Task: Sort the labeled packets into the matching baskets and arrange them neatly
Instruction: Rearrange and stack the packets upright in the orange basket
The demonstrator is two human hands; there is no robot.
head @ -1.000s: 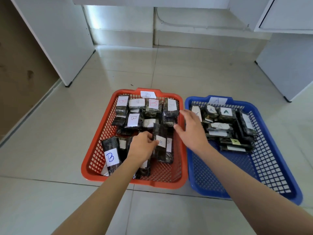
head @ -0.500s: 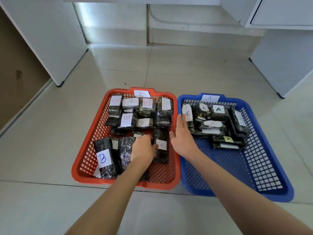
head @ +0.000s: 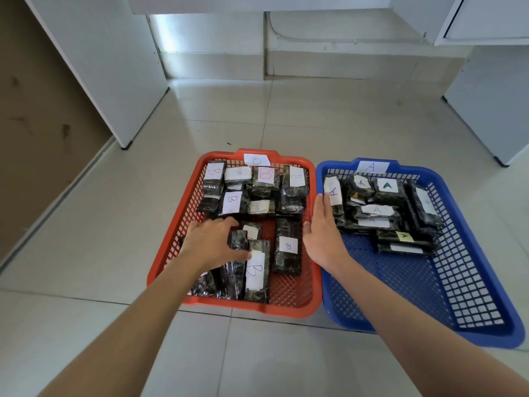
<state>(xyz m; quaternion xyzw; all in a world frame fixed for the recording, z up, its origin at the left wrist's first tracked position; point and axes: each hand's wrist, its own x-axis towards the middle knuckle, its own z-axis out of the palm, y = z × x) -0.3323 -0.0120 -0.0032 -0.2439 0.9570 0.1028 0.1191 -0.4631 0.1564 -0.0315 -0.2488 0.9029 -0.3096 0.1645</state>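
The blue plastic mesh basket (head: 458,339) holds the A-labelled dark wrapped packets (head: 378,210), crowded at its far end. The red plastic mesh basket (head: 257,309) touching it holds the B-labelled packets (head: 264,179), loosely heaped. The right hand (head: 323,239) lies flat with straight fingers along the blue wall, touching an A packet. The left hand (head: 211,245) curls round a small dark packet (head: 237,239) in the near heap. Tugging it could topple its neighbours and turn their labels face-down.

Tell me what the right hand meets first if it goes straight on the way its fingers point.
Most likely the dark wrapped packet with a white A label at the left wall of the blue plastic basket; the right hand looks almost on it, contact unclear.
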